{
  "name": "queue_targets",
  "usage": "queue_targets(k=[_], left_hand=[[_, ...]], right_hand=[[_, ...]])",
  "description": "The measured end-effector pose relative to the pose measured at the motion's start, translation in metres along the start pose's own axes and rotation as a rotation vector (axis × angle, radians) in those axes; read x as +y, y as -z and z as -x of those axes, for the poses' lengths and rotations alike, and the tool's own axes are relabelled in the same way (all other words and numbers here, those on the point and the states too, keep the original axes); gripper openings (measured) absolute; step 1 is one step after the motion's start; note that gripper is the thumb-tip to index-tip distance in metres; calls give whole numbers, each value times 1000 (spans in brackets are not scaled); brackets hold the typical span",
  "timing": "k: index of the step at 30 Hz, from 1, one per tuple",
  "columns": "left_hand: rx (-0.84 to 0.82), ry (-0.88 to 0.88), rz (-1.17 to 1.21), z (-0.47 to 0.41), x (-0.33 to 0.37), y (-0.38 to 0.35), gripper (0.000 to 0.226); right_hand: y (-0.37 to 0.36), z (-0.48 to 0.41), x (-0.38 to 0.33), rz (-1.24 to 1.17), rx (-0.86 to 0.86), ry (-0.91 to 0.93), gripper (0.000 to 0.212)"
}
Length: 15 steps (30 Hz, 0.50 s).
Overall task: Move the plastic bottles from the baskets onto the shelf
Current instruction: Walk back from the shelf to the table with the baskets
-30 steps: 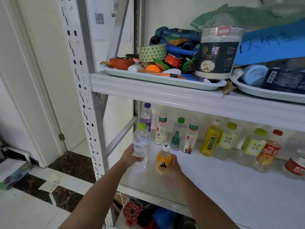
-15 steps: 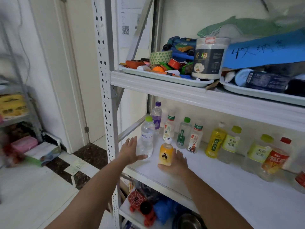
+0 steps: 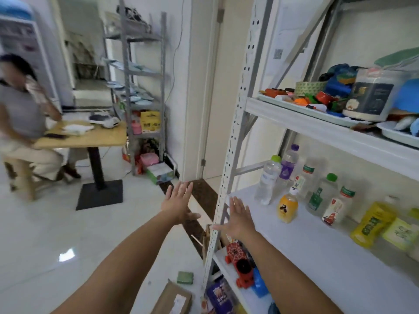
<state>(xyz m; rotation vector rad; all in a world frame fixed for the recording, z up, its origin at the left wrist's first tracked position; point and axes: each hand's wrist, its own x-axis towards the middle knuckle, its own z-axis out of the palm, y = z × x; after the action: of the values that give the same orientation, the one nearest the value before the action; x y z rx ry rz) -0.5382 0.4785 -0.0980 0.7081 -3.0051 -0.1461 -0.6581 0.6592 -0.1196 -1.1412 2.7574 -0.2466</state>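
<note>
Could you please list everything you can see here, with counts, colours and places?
shelf: one, white, right side
water bottle: one, clear with green cap, middle board, left end
purple bottle: one, purple cap and label, behind the water bottle
orange bottle: one, orange with white cap, in front of the row
green-labelled bottles: three, clear, middle of the row
yellow bottle: one, yellow, further right
tray: one, pale, top board
jar: one, white with dark label, top board
spider toy: one, red, bottom board
table: one, wooden, far left
left hand: one, open, over the floor
right hand: one, open, beside the shelf post
</note>
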Motion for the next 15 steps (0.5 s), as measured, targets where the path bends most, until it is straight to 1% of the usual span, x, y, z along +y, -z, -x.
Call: queue_targets(k=[6, 11, 15], left_hand=[[38, 303, -45, 87, -103, 19, 107], [49, 528, -54, 168, -179, 31, 107], [55, 697, -69, 232, -239, 42, 108]], right_hand=[[-12, -15, -137, 58, 4, 378, 118], [-26, -11, -248, 75, -36, 591, 119], [-39, -2, -336, 71, -37, 768, 119]])
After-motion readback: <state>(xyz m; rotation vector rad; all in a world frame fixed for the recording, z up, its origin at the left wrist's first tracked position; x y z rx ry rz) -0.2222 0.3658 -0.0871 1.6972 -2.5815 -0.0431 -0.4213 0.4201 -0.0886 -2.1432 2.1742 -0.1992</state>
